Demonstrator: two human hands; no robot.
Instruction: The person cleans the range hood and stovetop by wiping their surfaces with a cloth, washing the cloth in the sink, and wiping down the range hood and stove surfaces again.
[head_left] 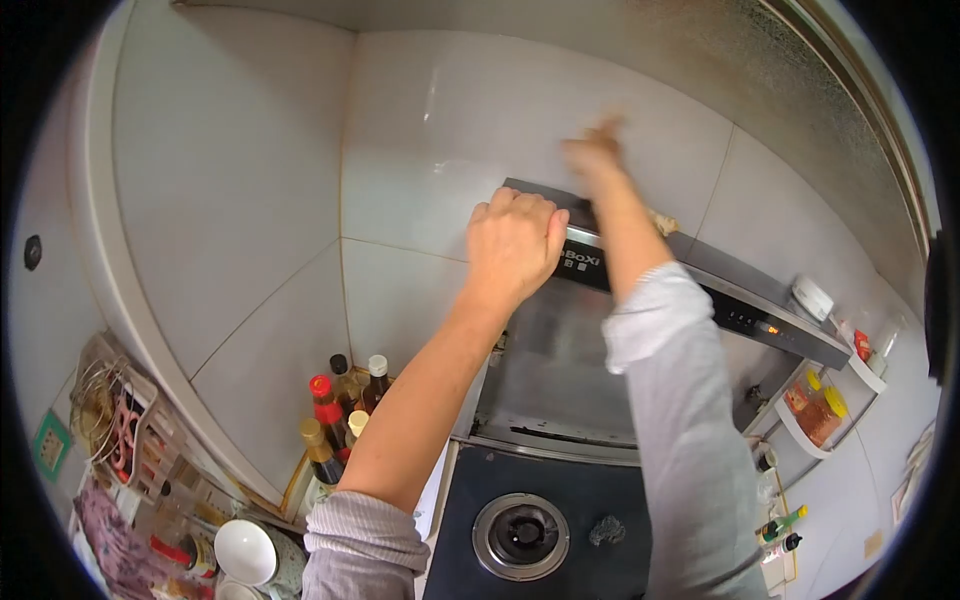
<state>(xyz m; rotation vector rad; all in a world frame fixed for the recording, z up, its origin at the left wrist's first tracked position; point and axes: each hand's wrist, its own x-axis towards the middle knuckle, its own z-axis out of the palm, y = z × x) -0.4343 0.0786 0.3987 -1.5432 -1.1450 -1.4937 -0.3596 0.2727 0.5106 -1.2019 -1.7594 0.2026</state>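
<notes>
My left hand point(515, 240) is closed over the left end of the range hood point(650, 262), with its knuckles up and its fingertips hidden. Higher and to the right, my right hand point(597, 152) is raised in front of the tiled wall point(480, 110), smeared by motion. Whether it holds anything cannot be made out. Just behind my right forearm, a small yellowish crumpled thing point(662, 221) lies on the hood's top. Below the hood's black control strip is its grey slanted panel point(560, 360).
Under the hood is a black stove with a round burner point(520, 536) and a scouring pad point(607, 530). Several sauce bottles point(328, 405) stand left. Corner shelves point(805, 440) on the right hold jars point(825, 415). A white bowl point(246, 551) sits lower left. A white container point(812, 298) tops the hood.
</notes>
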